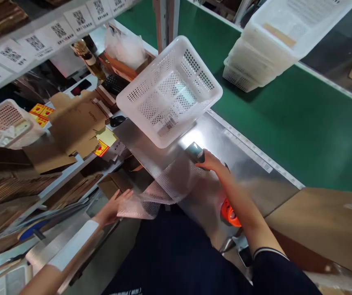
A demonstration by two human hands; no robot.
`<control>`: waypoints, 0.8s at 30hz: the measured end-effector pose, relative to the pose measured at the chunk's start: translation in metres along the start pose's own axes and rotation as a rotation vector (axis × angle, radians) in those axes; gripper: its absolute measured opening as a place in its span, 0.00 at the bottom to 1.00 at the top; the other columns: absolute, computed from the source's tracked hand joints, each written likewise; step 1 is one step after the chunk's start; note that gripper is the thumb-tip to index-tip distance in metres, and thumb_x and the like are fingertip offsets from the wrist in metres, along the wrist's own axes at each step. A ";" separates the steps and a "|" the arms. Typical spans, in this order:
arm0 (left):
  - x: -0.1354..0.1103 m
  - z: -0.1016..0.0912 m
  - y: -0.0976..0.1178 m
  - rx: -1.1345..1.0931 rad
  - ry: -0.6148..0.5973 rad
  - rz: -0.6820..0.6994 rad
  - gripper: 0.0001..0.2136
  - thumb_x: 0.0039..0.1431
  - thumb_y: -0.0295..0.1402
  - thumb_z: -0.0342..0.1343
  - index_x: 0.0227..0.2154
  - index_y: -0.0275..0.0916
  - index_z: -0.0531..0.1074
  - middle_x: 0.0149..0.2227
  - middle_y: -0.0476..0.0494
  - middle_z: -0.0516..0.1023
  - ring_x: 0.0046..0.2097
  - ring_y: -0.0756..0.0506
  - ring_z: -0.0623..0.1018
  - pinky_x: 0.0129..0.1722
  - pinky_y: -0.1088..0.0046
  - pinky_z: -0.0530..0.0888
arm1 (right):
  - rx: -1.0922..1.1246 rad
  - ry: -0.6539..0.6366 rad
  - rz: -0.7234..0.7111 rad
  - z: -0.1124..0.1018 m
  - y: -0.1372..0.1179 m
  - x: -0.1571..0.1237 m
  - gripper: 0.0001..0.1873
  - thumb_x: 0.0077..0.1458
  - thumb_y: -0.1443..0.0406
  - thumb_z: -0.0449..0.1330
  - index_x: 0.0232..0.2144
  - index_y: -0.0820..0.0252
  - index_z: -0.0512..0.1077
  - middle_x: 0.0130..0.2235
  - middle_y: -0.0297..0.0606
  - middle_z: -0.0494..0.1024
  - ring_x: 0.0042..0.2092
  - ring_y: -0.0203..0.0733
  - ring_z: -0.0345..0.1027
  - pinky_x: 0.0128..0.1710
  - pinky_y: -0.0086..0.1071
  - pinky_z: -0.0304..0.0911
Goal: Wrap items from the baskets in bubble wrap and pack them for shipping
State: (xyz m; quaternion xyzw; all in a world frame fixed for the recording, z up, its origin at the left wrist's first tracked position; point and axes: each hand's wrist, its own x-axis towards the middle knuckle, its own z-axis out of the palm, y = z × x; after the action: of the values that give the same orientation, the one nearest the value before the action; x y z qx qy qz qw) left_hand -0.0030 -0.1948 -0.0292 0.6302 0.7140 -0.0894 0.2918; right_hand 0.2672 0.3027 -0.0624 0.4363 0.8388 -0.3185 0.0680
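My right hand grips a small dark green box above the metal worktop. A strip of clear bubble wrap lies across the worktop below the box and runs over its left edge. At the strip's left end is my left hand, with its fingers stretched out against the wrap; its thumb is not clearly seen. Just beyond the small box, a white perforated plastic basket stands tilted in view, with a barcode label and a pale greenish item inside.
An orange tape dispenser sits beneath my right forearm. Stacked white baskets stand on the green conveyor surface. Flattened cardboard and a black mouse lie to the left. A large carton borders the right side.
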 end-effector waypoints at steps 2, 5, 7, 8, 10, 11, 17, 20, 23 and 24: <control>-0.015 0.025 -0.019 -0.043 -0.040 0.013 0.31 0.57 0.22 0.52 0.60 0.56 0.76 0.71 0.46 0.66 0.72 0.36 0.65 0.73 0.44 0.54 | -0.079 0.014 0.006 0.007 -0.003 -0.003 0.43 0.47 0.58 0.75 0.62 0.59 0.65 0.59 0.51 0.75 0.59 0.57 0.70 0.55 0.38 0.65; -0.016 0.030 -0.044 -0.022 -0.107 -0.022 0.29 0.57 0.20 0.52 0.55 0.59 0.79 0.68 0.51 0.71 0.70 0.36 0.69 0.72 0.44 0.59 | -0.124 0.028 0.007 0.014 -0.004 -0.004 0.48 0.50 0.58 0.73 0.68 0.63 0.59 0.64 0.56 0.71 0.64 0.59 0.66 0.59 0.40 0.63; -0.002 0.011 -0.052 0.036 -0.114 -0.017 0.30 0.58 0.21 0.51 0.59 0.55 0.77 0.70 0.49 0.67 0.72 0.35 0.66 0.71 0.45 0.59 | -0.076 0.032 -0.008 0.012 0.001 -0.001 0.50 0.52 0.54 0.72 0.70 0.64 0.57 0.67 0.56 0.67 0.67 0.59 0.62 0.62 0.41 0.62; 0.009 -0.002 -0.051 0.051 -0.083 0.004 0.31 0.59 0.21 0.50 0.62 0.53 0.74 0.72 0.47 0.65 0.73 0.36 0.64 0.72 0.46 0.58 | -0.031 0.042 0.002 0.009 0.004 0.002 0.49 0.54 0.51 0.71 0.70 0.64 0.57 0.68 0.55 0.66 0.68 0.57 0.61 0.62 0.40 0.62; 0.041 -0.031 -0.035 0.044 0.027 0.078 0.31 0.63 0.19 0.46 0.65 0.51 0.71 0.73 0.45 0.62 0.74 0.40 0.63 0.73 0.51 0.56 | 0.047 0.088 0.069 -0.001 0.012 0.011 0.40 0.62 0.49 0.63 0.69 0.63 0.61 0.68 0.53 0.67 0.68 0.54 0.62 0.62 0.38 0.62; 0.062 -0.044 -0.020 0.023 0.092 0.118 0.29 0.65 0.20 0.46 0.65 0.49 0.71 0.73 0.43 0.63 0.74 0.41 0.63 0.74 0.53 0.55 | 0.066 0.118 0.113 -0.006 0.016 0.016 0.35 0.66 0.50 0.59 0.67 0.64 0.63 0.67 0.53 0.69 0.67 0.52 0.64 0.61 0.37 0.63; 0.207 -0.066 0.123 -0.026 0.262 0.246 0.25 0.72 0.36 0.51 0.70 0.43 0.64 0.74 0.37 0.60 0.76 0.35 0.56 0.75 0.49 0.51 | 0.021 0.113 0.211 -0.021 0.027 0.041 0.20 0.63 0.61 0.61 0.53 0.66 0.77 0.46 0.49 0.84 0.47 0.49 0.78 0.46 0.33 0.67; 0.251 -0.038 0.169 -0.049 0.348 0.109 0.32 0.71 0.48 0.51 0.74 0.42 0.57 0.76 0.36 0.54 0.77 0.30 0.53 0.75 0.42 0.49 | -0.003 0.090 0.209 -0.017 0.030 0.049 0.09 0.56 0.65 0.64 0.39 0.61 0.81 0.39 0.42 0.84 0.42 0.46 0.77 0.41 0.32 0.66; 0.261 -0.005 0.180 -0.034 0.443 0.013 0.36 0.70 0.54 0.49 0.74 0.41 0.56 0.76 0.36 0.54 0.76 0.30 0.54 0.74 0.41 0.50 | -0.011 0.083 0.189 -0.015 0.036 0.055 0.04 0.54 0.67 0.64 0.31 0.59 0.81 0.35 0.39 0.83 0.39 0.43 0.75 0.38 0.31 0.65; 0.258 0.004 0.178 -0.024 0.468 0.002 0.36 0.70 0.54 0.48 0.74 0.41 0.56 0.76 0.36 0.55 0.76 0.31 0.55 0.74 0.42 0.51 | -0.009 0.083 0.184 -0.016 0.038 0.056 0.04 0.54 0.68 0.64 0.31 0.59 0.80 0.34 0.38 0.82 0.39 0.43 0.75 0.37 0.31 0.65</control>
State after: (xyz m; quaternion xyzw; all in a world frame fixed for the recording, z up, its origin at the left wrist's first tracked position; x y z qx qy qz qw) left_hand 0.1581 0.0558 -0.1266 0.6308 0.7627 0.0678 0.1259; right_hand 0.2652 0.3668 -0.0902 0.5242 0.7986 -0.2888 0.0641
